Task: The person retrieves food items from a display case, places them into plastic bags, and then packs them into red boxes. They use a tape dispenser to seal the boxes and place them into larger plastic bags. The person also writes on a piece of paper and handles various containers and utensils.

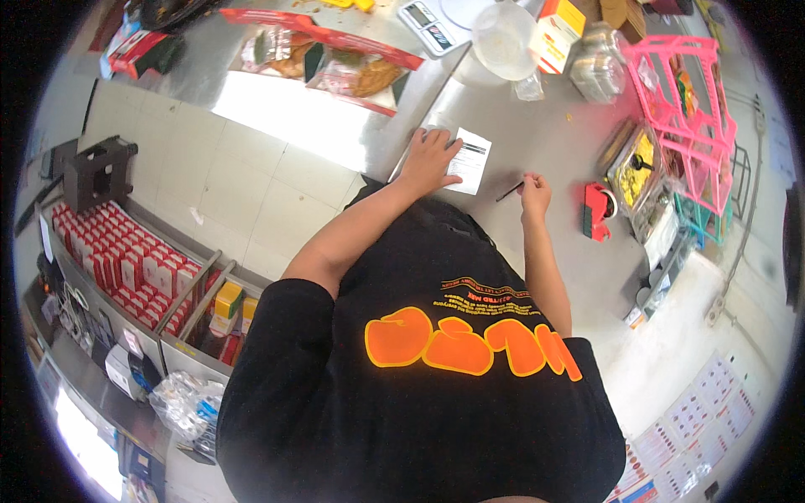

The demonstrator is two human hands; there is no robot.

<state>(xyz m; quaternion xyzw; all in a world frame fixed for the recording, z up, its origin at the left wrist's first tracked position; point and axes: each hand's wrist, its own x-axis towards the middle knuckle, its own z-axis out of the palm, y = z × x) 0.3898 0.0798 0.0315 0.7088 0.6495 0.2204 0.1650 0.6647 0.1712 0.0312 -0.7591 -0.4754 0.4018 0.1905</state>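
Observation:
A white printed paper slip (475, 165) lies on the metal worktop (503, 126) in front of me. My left hand (431, 158) rests at the slip's left edge, fingers spread, with some fingertips on the paper. To the right of the slip, my right hand (534, 192) pinches a thin dark pen (510, 191) between its fingers, the pen's far end pointing down and left, above the worktop. A red tape dispenser (594, 212) with a roll of tape stands to the right of my right hand.
Food packs in red-edged open boxes (355, 78) lie at the upper left. A digital scale (427, 28), a translucent round tub (505, 41) and an orange-and-white carton (558, 34) stand at the top. Pink plastic baskets (688, 126) and a container of yellow pieces (635, 166) line the right side.

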